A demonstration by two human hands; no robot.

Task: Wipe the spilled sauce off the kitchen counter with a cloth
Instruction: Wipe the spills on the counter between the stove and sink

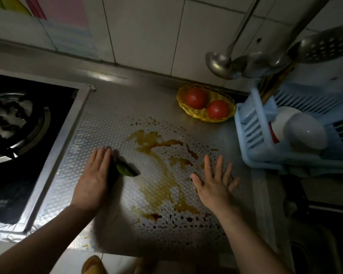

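Where the dim left edge begins, a black gas hob (18, 125) sits sunk into a dimpled metal surface (107, 119) that runs along a white tiled wall. Just right of the hob, the left grip (95, 175), a bare hand, lies wide and flat with its fingers straight and together, pressing down on a green cloth (126, 169). Most of the cloth is hidden under the palm, and only a dark green corner shows at the hand's right side. That corner lies just beside the left edge of the spilled sauce (152, 142), an orange-brown pool with smears and droplets spread across the middle of the surface. At the spill's right edge is the right grip (214, 184), also a bare hand, wide with all fingers fanned apart and holding nothing; whether it touches the surface cannot be told. Behind the spill, near the wall, a yellow woven basket (200, 116) holds two red tomatoes (196, 97). Metal ladles (219, 64) and a slotted skimmer (323, 46) hang above. At far right, a pale blue dish rack (251, 123) holds a white bowl (303, 129) tipped on its side.
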